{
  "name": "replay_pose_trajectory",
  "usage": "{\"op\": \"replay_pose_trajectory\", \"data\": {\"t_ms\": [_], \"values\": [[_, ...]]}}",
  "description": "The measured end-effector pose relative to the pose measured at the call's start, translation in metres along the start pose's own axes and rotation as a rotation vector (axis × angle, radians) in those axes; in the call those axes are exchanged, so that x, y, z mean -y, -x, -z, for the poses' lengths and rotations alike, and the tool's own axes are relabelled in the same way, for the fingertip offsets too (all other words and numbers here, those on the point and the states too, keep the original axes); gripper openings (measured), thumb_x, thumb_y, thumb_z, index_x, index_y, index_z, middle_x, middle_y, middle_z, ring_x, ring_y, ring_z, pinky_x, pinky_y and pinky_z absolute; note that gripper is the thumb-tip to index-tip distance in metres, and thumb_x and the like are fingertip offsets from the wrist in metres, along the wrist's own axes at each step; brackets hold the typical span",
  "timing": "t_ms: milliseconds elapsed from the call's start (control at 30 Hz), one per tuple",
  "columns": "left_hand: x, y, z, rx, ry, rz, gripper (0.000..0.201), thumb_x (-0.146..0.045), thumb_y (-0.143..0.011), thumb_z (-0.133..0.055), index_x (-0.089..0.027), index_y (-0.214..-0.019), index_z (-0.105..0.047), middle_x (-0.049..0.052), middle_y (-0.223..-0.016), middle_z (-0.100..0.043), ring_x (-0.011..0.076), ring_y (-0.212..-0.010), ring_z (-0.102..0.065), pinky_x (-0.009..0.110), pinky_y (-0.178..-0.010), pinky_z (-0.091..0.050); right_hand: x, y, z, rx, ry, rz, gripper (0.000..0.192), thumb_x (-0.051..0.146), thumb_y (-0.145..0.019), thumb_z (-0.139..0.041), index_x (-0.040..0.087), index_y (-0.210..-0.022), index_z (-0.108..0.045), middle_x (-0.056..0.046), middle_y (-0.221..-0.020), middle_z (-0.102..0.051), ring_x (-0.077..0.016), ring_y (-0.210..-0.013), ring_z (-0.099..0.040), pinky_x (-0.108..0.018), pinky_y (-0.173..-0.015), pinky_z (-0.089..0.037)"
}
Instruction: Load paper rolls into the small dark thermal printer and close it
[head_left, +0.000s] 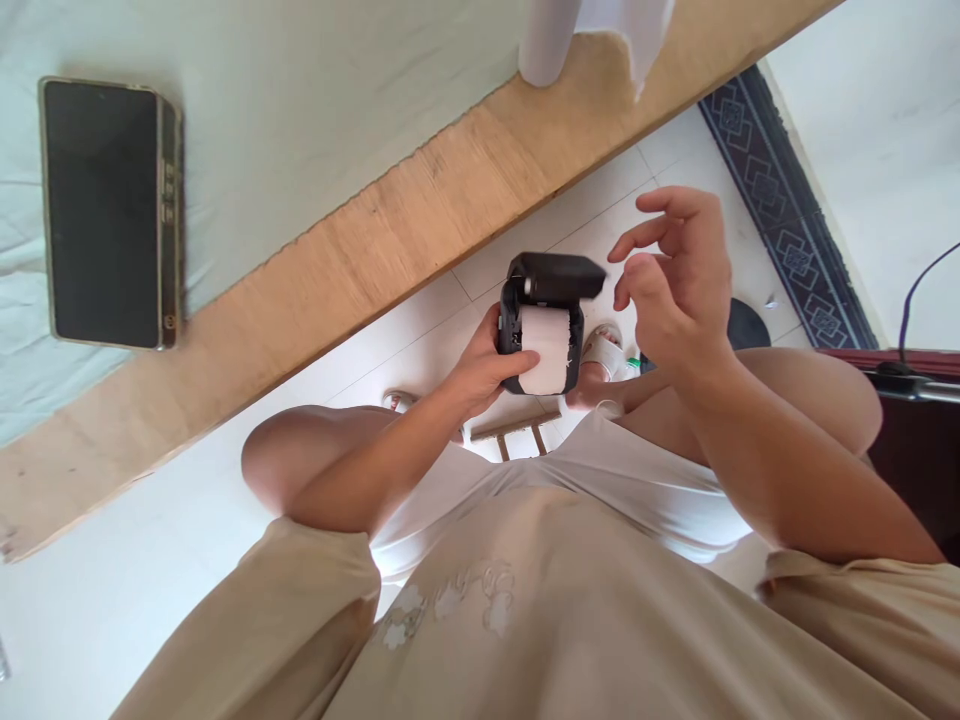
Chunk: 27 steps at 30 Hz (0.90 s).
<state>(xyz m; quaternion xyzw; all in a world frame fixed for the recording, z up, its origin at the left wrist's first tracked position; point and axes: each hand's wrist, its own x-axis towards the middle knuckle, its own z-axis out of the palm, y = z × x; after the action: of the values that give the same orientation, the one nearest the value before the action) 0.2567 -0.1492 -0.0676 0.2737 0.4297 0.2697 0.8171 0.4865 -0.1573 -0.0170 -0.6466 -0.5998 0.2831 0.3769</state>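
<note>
My left hand (486, 372) grips a small black printer (545, 300) from its left side, over my lap. The printer's lid is flipped open at the top, and a white paper roll (547, 350) sits inside the body. My right hand (675, 285) hovers just right of the lid with its fingers spread and curled, holding nothing; whether a fingertip touches the lid I cannot tell.
A wooden table edge (360, 260) runs diagonally above my hands, with a pale green cloth (300, 110) on it. A dark phone (105, 215) lies on the cloth at left. White paper rolls (551, 40) stand at the top. Below are white floor tiles, sandalled feet and a patterned rug (787, 220).
</note>
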Motion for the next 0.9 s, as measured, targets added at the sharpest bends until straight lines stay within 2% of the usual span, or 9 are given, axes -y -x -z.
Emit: {"op": "replay_pose_trajectory", "data": {"t_ms": [67,133,200,267,333,500,667,733,900], "values": [[0.001,-0.001,0.001,0.009,-0.004,0.006,0.089,-0.037,-0.058,-0.104,-0.029,-0.134,-0.059,0.004,-0.119,-0.074,0.0334,-0.122,-0.071,0.049,-0.106,-0.056,0.002,0.001,0.000,0.000,0.049,0.034,0.048,0.066,-0.108,-0.052,0.026,-0.134,-0.063,-0.013,-0.120,-0.072,-0.0242,-0.096,-0.073,-0.039,-0.072,-0.056],[0.000,0.000,0.000,0.027,0.019,-0.001,0.091,-0.038,-0.057,-0.106,-0.030,-0.135,-0.060,0.004,-0.122,-0.075,0.0327,-0.121,-0.072,0.048,-0.105,-0.057,0.004,0.001,-0.002,0.138,0.111,0.020,0.046,0.057,-0.100,-0.063,0.024,-0.132,-0.068,-0.015,-0.130,-0.073,-0.0287,-0.109,-0.074,-0.046,-0.088,-0.062],[-0.001,0.001,-0.002,0.032,0.046,-0.002,0.090,-0.047,-0.059,-0.107,-0.030,-0.135,-0.061,0.005,-0.124,-0.076,0.0325,-0.119,-0.074,0.047,-0.103,-0.058,0.007,0.000,-0.006,0.324,0.119,-0.052,0.062,0.058,-0.092,-0.068,0.022,-0.142,-0.066,-0.016,-0.139,-0.073,-0.0328,-0.117,-0.074,-0.052,-0.096,-0.064],[-0.004,0.002,-0.005,0.003,0.057,0.002,0.087,-0.057,-0.062,-0.106,-0.027,-0.132,-0.064,0.005,-0.121,-0.078,0.0310,-0.114,-0.075,0.045,-0.099,-0.060,0.009,0.000,-0.010,0.475,0.062,-0.154,0.076,0.064,-0.090,-0.068,0.020,-0.151,-0.060,-0.016,-0.139,-0.074,-0.0317,-0.112,-0.075,-0.051,-0.094,-0.065],[-0.006,0.004,-0.007,-0.047,0.058,0.004,0.084,-0.062,-0.063,-0.105,-0.025,-0.127,-0.067,0.006,-0.116,-0.079,0.0286,-0.107,-0.077,0.042,-0.093,-0.061,0.011,0.000,-0.014,0.538,-0.002,-0.218,0.079,0.064,-0.090,-0.068,0.020,-0.154,-0.056,-0.015,-0.135,-0.076,-0.0294,-0.106,-0.075,-0.047,-0.089,-0.066],[-0.011,0.004,-0.009,-0.106,0.088,-0.007,0.075,-0.057,-0.061,-0.107,-0.023,-0.118,-0.071,0.006,-0.110,-0.083,0.0291,-0.103,-0.080,0.039,-0.089,-0.063,0.008,-0.003,-0.021,0.520,-0.008,-0.222,0.076,0.055,-0.090,-0.072,0.019,-0.154,-0.055,-0.016,-0.132,-0.078,-0.0302,-0.107,-0.077,-0.049,-0.091,-0.066],[-0.015,0.000,-0.014,-0.159,0.202,0.077,0.055,-0.067,-0.083,-0.089,-0.021,-0.110,-0.077,0.009,-0.103,-0.084,0.0346,-0.115,-0.081,0.042,-0.094,-0.067,0.004,-0.005,-0.017,0.382,0.023,-0.090,0.071,0.056,-0.087,-0.074,0.021,-0.148,-0.063,-0.018,-0.151,-0.070,-0.0357,-0.132,-0.071,-0.060,-0.114,-0.060],[-0.015,-0.001,-0.015,-0.213,0.227,0.080,0.047,-0.066,-0.091,-0.084,-0.021,-0.106,-0.077,0.009,-0.100,-0.084,0.0327,-0.112,-0.082,0.042,-0.093,-0.067,0.005,-0.004,-0.013,0.416,0.013,-0.065,0.072,0.052,-0.087,-0.075,0.022,-0.152,-0.063,-0.017,-0.152,-0.069,-0.0351,-0.134,-0.070,-0.060,-0.116,-0.060],[-0.014,-0.002,-0.017,-0.281,0.217,0.008,0.031,-0.052,-0.099,-0.081,-0.021,-0.099,-0.076,0.003,-0.088,-0.079,0.0208,-0.086,-0.077,0.032,-0.078,-0.065,0.005,0.001,-0.006,0.493,0.088,0.020,0.075,0.045,-0.086,-0.079,0.023,-0.155,-0.062,-0.017,-0.160,-0.061,-0.0358,-0.142,-0.065,-0.054,-0.112,-0.062]]}}
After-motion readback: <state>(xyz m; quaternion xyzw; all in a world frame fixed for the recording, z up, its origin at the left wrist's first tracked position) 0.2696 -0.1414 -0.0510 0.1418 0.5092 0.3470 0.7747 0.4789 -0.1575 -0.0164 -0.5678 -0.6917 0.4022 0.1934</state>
